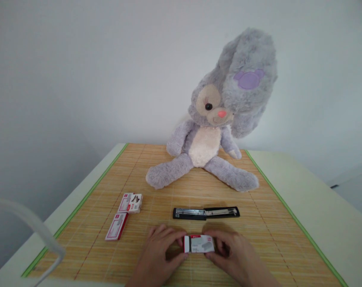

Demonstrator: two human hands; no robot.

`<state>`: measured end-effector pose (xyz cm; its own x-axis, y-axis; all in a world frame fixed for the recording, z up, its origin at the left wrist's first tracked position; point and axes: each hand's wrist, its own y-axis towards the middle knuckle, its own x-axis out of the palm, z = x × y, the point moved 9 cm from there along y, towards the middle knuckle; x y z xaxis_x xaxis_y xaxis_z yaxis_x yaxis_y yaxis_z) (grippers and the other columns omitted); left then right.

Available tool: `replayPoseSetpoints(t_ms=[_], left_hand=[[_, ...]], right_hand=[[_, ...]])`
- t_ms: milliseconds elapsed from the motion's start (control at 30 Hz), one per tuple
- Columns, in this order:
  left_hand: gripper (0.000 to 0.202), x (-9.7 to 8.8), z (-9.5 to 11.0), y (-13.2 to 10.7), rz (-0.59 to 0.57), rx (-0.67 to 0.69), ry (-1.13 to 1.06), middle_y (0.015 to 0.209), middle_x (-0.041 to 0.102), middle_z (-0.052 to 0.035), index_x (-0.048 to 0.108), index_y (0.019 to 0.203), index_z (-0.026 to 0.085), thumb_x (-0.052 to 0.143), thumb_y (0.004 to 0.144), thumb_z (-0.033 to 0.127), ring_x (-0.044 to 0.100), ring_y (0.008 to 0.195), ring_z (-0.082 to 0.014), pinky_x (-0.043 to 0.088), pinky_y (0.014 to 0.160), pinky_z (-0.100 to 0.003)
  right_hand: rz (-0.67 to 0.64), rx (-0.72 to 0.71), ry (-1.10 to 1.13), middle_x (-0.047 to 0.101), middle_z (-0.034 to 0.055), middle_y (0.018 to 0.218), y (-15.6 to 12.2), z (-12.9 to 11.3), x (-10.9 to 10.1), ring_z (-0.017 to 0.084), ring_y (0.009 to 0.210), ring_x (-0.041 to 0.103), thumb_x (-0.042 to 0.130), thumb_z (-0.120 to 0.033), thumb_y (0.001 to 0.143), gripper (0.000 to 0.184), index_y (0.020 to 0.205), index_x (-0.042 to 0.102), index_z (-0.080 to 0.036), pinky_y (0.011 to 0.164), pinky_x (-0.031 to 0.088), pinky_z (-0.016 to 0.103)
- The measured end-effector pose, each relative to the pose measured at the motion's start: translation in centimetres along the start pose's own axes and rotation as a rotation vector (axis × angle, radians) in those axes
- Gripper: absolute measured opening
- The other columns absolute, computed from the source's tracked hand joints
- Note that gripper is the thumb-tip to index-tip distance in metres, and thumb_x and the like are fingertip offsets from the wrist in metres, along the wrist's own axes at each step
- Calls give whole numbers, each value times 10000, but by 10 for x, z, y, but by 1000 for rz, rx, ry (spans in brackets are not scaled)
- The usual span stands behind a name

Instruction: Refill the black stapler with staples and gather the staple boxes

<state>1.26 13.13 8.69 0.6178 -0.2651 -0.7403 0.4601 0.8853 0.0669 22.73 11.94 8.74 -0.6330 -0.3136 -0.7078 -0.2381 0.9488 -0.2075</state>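
Observation:
My left hand (157,253) and my right hand (233,255) meet near the front edge of a bamboo mat (258,239). Together they grip a small red-and-white staple box (198,243), the left fingers pinching its left end and the right fingers curled round its right end. Just beyond the box lies a black stapler (206,213), swung open flat with its metal staple channel showing. Two more staple boxes rest on the mat to the left: one (130,203) farther back and one (116,226) nearer me.
A large grey plush rabbit (212,139) sits at the back of the mat against a white wall. The mat covers a pale table (318,207). A blurred pale curved object (34,227) crosses the lower left corner.

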Motion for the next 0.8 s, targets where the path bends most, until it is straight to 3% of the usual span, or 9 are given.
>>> replayPoseSetpoints(t_ms=[367, 533, 633, 700, 800], left_hand=[[442, 1, 3, 0, 15, -1, -16, 1093, 781, 7, 717, 1258, 381, 829, 832, 342, 669, 1067, -247, 480, 978, -426], [439, 1, 3, 1, 28, 9, -24, 1080, 780, -3, 717, 1268, 381, 821, 842, 361, 672, 1051, -249, 495, 954, -420], [479, 3, 1, -2, 32, 10, -64, 1075, 775, -12, 707, 1283, 373, 842, 823, 384, 670, 1060, -255, 494, 981, -433], [506, 2, -5, -4, 65, -47, -132, 1038, 768, -12, 675, 1325, 354, 822, 843, 407, 679, 1015, -242, 511, 965, -426], [417, -8, -26, -6, 199, -234, -225, 929, 735, -9, 648, 1324, 295, 695, 942, 455, 681, 853, -208, 558, 830, -379]], right_hand=[[-36, -37, -5, 627, -42, 670, 7, -27, 6, 149, 618, 558, 742, -294, 841, 274, 1110, 789, -314, 598, 327, 267], [-26, -43, -12, 648, -51, 688, 11, -36, 4, 152, 634, 577, 800, -248, 779, 401, 1171, 780, -329, 606, 333, 262], [-12, -57, 6, 661, -49, 695, 13, -44, 3, 153, 644, 594, 802, -283, 813, 415, 1219, 773, -360, 621, 354, 256], [1, -67, 3, 676, -45, 705, 14, -48, 3, 152, 656, 602, 769, -259, 849, 344, 1170, 795, -380, 626, 358, 252], [3, -70, -6, 710, -40, 729, 16, -50, 5, 150, 675, 622, 743, -221, 873, 263, 1068, 827, -377, 634, 360, 250]])
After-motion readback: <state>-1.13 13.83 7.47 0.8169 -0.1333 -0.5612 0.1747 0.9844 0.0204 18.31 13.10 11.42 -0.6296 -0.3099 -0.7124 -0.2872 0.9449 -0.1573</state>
